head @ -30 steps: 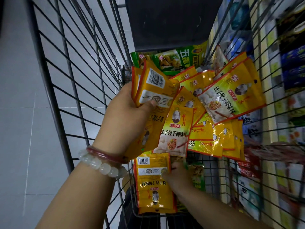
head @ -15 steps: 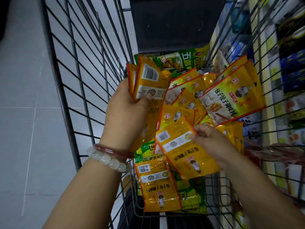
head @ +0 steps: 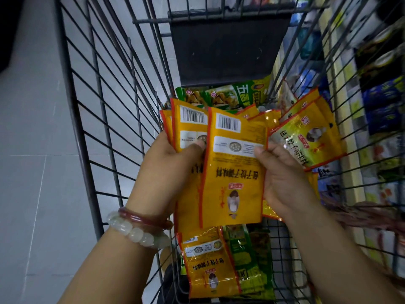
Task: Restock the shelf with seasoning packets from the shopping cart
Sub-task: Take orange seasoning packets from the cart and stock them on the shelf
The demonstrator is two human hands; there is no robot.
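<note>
Both hands (head: 171, 167) (head: 282, 178) grip yellow, red-edged seasoning packets (head: 234, 172).

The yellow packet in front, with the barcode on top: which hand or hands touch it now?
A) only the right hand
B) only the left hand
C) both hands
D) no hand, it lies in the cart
C: the left hand presses its thumb on the left edge of the yellow packet, and the right hand pinches its right edge, above the cart.
</note>
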